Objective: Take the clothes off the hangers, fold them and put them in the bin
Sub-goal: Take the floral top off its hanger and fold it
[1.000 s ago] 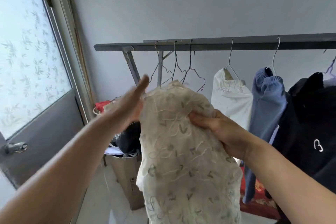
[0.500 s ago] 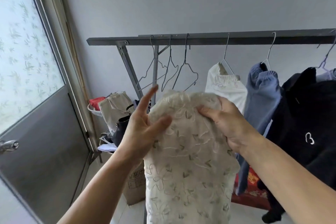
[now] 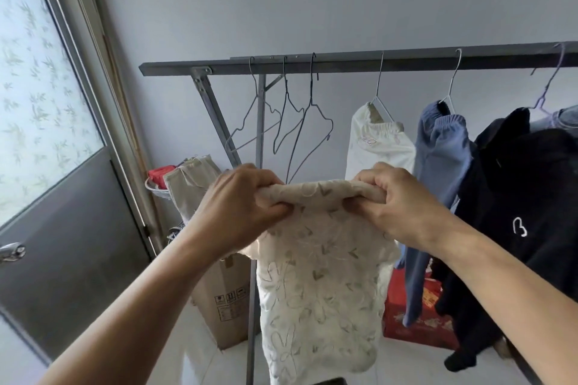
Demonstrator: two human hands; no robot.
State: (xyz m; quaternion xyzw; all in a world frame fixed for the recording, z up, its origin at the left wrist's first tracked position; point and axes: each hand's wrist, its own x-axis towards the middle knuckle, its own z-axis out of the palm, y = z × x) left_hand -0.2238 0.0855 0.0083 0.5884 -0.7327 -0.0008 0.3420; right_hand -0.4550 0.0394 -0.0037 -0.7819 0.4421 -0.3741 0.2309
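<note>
Cream embroidered garment [image 3: 316,275] is held up in front of the rack [image 3: 344,61], off its hanger; top edge is gripped at both ends, left hand [image 3: 240,206] & right hand [image 3: 397,200] curled tight round the fabric. Step in hand looks like folding. Next fold prob. needs the bottom hem brought up evenly. Bin isn't seen; white, blue & black clothes are left hanging.
</note>
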